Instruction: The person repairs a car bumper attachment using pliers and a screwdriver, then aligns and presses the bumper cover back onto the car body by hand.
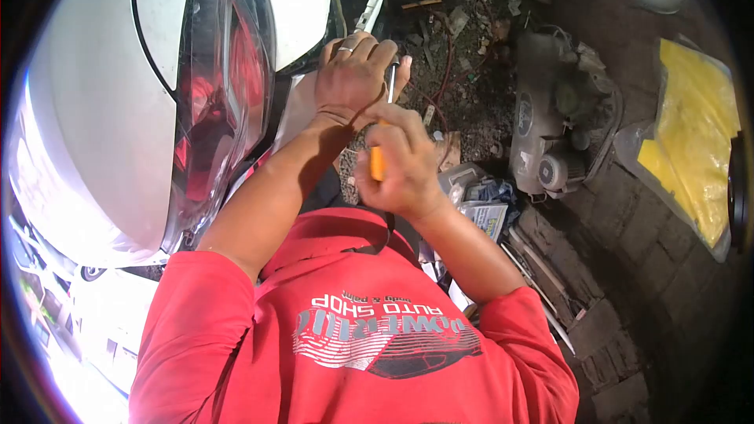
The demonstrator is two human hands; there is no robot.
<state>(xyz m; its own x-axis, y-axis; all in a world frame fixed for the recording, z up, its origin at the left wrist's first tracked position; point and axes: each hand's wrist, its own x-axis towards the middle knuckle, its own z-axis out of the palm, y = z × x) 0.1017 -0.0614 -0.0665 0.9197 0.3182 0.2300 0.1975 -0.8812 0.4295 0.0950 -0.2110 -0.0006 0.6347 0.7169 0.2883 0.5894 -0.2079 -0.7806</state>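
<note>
My right hand [400, 161] is closed around the orange handle of a screwdriver [378, 163]. Its metal shaft points away from me, and the tip ends near the thumb of my left hand [357, 78]. That hand, with a ring on one finger, curls over a narrow white plastic bracket [371, 9] whose notched end sticks out past the knuckles. The rest of the bracket is hidden under the palm. To the left is a white car's body panel [102, 110] with a red and clear tail light [228, 78].
A dusty air compressor or motor unit [559, 114] stands to the right. Beyond it lies a yellow sheet in clear plastic [695, 141]. Debris-strewn soil [463, 31], a red cable and paved bricks [628, 220] cover the ground. Papers and a bag [483, 204] lie beside my right forearm.
</note>
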